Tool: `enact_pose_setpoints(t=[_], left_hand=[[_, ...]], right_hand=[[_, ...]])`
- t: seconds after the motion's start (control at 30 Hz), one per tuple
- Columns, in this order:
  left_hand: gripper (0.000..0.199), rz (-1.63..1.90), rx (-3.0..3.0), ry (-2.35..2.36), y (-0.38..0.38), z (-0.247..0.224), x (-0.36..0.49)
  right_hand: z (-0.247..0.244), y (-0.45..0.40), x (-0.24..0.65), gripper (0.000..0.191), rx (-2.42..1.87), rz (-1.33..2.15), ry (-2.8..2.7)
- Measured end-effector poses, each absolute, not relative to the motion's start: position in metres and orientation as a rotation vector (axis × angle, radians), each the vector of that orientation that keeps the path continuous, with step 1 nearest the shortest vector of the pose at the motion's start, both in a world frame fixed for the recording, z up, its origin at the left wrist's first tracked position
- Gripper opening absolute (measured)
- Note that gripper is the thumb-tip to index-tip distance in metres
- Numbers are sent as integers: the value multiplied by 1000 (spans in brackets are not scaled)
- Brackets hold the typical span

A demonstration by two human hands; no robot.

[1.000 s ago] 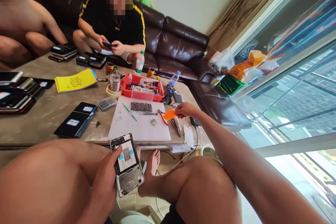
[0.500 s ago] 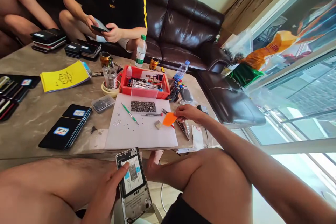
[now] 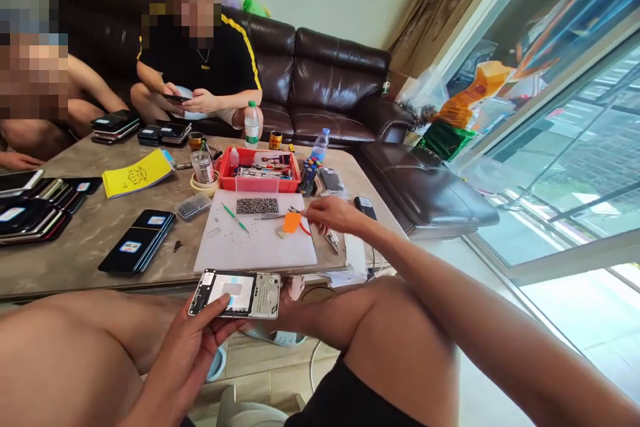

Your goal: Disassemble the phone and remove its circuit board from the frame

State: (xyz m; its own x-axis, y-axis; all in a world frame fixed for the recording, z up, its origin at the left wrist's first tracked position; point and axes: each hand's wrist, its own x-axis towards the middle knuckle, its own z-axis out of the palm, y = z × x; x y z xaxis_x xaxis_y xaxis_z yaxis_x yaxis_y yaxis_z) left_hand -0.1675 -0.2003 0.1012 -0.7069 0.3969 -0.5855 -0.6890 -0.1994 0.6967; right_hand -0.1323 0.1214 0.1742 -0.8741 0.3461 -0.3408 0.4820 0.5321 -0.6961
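My left hand (image 3: 200, 327) grips an opened phone (image 3: 240, 295) above my lap, thumb across its battery. The back cover is off, showing the battery with its white label and a metal lower section. Over the right part of the white mat (image 3: 255, 247), my right hand (image 3: 330, 213) is closed, its fingertips at the edge of a thin orange plastic piece (image 3: 293, 221). A small greyish block and pliers lie close to that piece. On the mat are a green-handled tool (image 3: 235, 219), a tray of tiny screws (image 3: 257, 206) and loose bits.
Behind the mat stands a red toolbox (image 3: 225, 177). Phone stacks (image 3: 137, 240) and a yellow booklet (image 3: 135, 175) lie leftward. Bottles (image 3: 251, 127) stand farther back. Two people sit at the brown sofa (image 3: 340, 73); one holds a phone.
The view has shifted and pulled back. My left hand has turned the phone from upright to sideways. My right hand has moved slightly left with the orange piece at its fingertips.
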Motion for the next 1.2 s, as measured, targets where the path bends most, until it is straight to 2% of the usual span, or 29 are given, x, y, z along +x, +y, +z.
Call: enact_pose_setpoints(t=[0.1,0.27,0.4,0.47,0.57,0.63,0.73,0.83,1.0,1.2], left_hand=[[41,2043,-368,1266,-186,109,-160],[47,2053,-314,1225,-168,103,-158],[34,1746,-278,1207,-174,97,-173],[36,1529,-144,1196,-174,96,-180],[42,1299,40,1232,-162,94,-184],[42,1250,67,1237,-151,90,-185],[49,1318,-2,1232,-138,81,-187],[56,1395,-108,1259,-133,74,-191],[52,1419,-243,1320,-129,67,-197],[69,1323,-401,1214,-134,54,-207]], right_hand=[[167,81,-97,29,527,-1405,2403],[120,46,-72,28,411,-1778,2169],[104,62,-72,21,389,-1775,2117],[106,74,-76,21,311,-1732,2039],[108,98,-86,23,270,-1402,2250],[103,122,-92,24,436,-1075,2546],[85,163,-93,28,786,-731,2785],[63,192,-85,30,892,-475,2849],[43,199,-79,32,859,-240,2882],[41,196,-89,30,757,-143,2915]])
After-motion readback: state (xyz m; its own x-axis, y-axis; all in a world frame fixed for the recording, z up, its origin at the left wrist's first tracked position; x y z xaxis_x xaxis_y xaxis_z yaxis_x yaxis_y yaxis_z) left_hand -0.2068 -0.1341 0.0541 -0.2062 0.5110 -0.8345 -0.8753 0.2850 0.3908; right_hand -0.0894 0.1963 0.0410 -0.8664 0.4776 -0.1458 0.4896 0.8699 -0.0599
